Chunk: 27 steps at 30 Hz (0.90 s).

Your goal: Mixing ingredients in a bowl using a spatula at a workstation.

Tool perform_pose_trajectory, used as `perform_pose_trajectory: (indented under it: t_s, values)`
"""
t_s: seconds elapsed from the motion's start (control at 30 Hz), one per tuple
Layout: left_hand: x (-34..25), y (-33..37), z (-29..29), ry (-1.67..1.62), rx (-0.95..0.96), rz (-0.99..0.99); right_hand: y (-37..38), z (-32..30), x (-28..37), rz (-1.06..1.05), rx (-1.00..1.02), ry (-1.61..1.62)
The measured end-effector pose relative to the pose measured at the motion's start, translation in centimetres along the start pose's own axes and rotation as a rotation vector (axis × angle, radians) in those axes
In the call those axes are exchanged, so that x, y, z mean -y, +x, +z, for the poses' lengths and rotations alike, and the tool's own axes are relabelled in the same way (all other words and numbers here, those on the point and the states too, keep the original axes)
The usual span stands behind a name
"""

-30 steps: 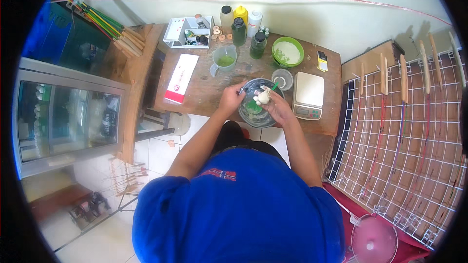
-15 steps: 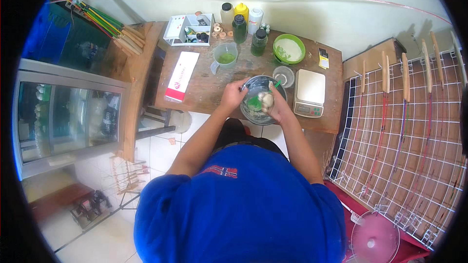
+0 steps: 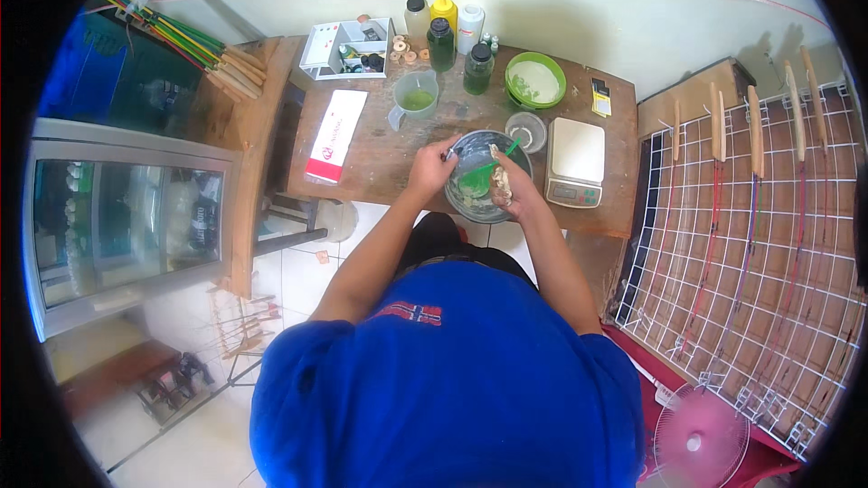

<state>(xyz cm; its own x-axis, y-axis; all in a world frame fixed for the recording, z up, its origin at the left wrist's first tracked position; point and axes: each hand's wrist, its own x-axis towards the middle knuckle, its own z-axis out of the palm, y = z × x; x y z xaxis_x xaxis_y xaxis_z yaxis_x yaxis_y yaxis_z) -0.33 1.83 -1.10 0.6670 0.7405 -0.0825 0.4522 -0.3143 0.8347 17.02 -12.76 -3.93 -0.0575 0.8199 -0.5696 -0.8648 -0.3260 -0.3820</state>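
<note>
A dark grey mixing bowl point(image 3: 459, 203) sits at the table's front edge, its inner wall smeared with pale paste. My left hand point(image 3: 432, 168) is closed on the bowl's left rim. Inside the bowl, at its right side, my right hand point(image 3: 512, 192) has its fingers curled, and pale sticky dough point(image 3: 500, 183) coats them. Whether a lump lies within those fingers is hidden. A green spatula point(image 3: 476, 182) leans in the bowl, blade low and handle slanting up to the right rim, close beside my right thumb.
Behind the bowl stand a clear measuring jug point(image 3: 417, 101) with green contents, dark-lidded green jars point(image 3: 478, 72) and a green bowl point(image 3: 535, 81) of pale powder. A small clear tub point(image 3: 526, 132) and a kitchen scale point(image 3: 576, 163) are to the right. A white-and-red packet point(image 3: 336, 137) lies left.
My right hand has turned and its thumb has risen, showing more of the green spatula's blade and handle. My left hand stays on the rim.
</note>
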Motion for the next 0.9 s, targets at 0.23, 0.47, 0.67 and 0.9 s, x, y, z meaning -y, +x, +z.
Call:
perform_pose_trajectory:
  t_s: [0.23,0.47,0.67,0.9]
  values:
    - [1.1,0.2,0.4,-0.028,-0.033,0.058,-1.1,4.6,-0.2,-0.176,-0.134,-0.051]
    - [1.3,0.2,0.5,-0.048,-0.049,0.084,-2.4,5.6,0.8,-0.101,-0.101,0.118]
    - [2.3,0.2,0.4,-0.061,-0.046,0.068,1.0,-0.5,-0.7,0.056,0.498,0.193]
    - [1.6,-0.2,-0.2,-0.071,-0.015,-0.006,0.2,1.7,-0.5,-0.189,-0.044,-0.05]
